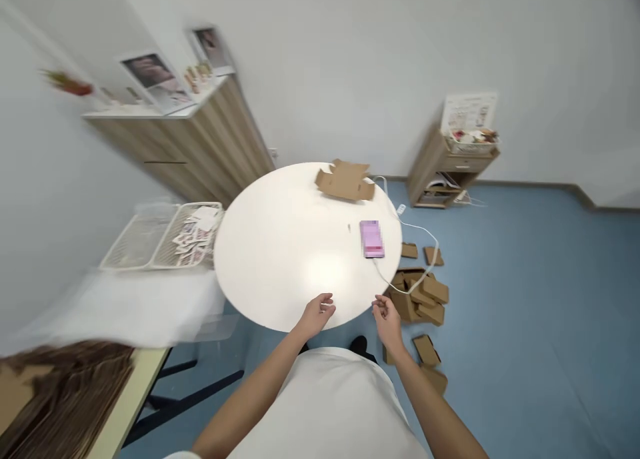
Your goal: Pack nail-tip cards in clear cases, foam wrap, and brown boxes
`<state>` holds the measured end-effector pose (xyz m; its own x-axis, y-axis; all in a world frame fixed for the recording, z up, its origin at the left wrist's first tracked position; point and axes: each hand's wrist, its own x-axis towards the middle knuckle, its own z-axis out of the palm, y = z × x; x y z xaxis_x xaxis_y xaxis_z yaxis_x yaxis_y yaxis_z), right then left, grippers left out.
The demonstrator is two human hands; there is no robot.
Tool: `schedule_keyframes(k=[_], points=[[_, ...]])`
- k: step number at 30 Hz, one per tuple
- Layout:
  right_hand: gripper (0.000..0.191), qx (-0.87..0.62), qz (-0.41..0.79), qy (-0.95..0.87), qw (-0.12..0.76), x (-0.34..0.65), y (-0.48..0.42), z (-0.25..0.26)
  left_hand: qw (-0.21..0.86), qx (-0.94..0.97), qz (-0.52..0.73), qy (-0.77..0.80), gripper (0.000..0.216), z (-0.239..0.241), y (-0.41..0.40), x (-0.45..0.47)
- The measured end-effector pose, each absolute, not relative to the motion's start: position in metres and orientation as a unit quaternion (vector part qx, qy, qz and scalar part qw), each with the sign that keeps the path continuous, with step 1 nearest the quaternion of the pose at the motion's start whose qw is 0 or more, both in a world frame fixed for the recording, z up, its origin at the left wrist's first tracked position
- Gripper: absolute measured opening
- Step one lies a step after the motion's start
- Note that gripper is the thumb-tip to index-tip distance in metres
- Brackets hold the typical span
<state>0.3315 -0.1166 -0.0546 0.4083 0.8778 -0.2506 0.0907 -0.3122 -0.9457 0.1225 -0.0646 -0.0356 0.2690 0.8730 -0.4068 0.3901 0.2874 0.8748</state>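
Note:
Over the near edge of a white round table (265, 246), my left hand (318, 314) hangs with fingers curved and apart, holding nothing. My right hand (387, 316) is at the table's near right edge, its fingers loosely bent and nothing visible in them. Beyond it lies a phone (372, 238) with a pixelated pink screen, a white cable (429, 269) running from its lower end over the table's side. A partly unfolded brown cardboard box (345, 179) rests at the far edge. Between box and phone is a tiny object (349, 227) too small to name.
Small brown boxes (425, 299) are heaped on the floor to the right. White baskets (165, 236) with printed cards stand left, near a stack of flat cardboard (65, 399). A wooden cabinet (200, 146) and a small shelf (443, 169) stand along the wall.

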Motion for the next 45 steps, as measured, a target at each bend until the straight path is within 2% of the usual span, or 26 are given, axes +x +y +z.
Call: schedule_keyframes(k=[6, 12, 20, 30, 34, 41, 45], points=[[0.034, -0.619, 0.515, -0.430, 0.409, 0.217, -0.084, -0.034, 0.538, 0.504, 0.295, 0.608, 0.042, -0.028, -0.061, 0.025], [0.035, -0.570, 0.589, -0.462, 0.339, 0.117, -0.056, -0.030, 0.500, 0.425, 0.353, 0.667, 0.039, -0.029, -0.076, -0.073], [0.031, -0.520, 0.657, -0.462, 0.291, 0.057, -0.039, -0.020, 0.468, 0.336, 0.388, 0.720, 0.039, -0.038, -0.092, -0.126], [0.027, -0.516, 0.686, -0.443, 0.258, 0.036, 0.008, -0.031, 0.436, 0.326, 0.362, 0.756, 0.042, -0.017, -0.083, -0.159], [0.027, -0.507, 0.694, -0.451, 0.242, 0.014, 0.024, -0.030, 0.457, 0.313, 0.365, 0.748, 0.042, -0.013, -0.070, -0.170], [0.030, -0.510, 0.675, -0.486, 0.218, -0.050, 0.069, -0.033, 0.509, 0.309, 0.395, 0.699, 0.041, -0.019, -0.011, -0.210], [0.028, -0.537, 0.610, -0.547, 0.202, -0.087, 0.104, -0.035, 0.516, 0.308, 0.431, 0.674, 0.036, -0.030, 0.039, -0.246]])
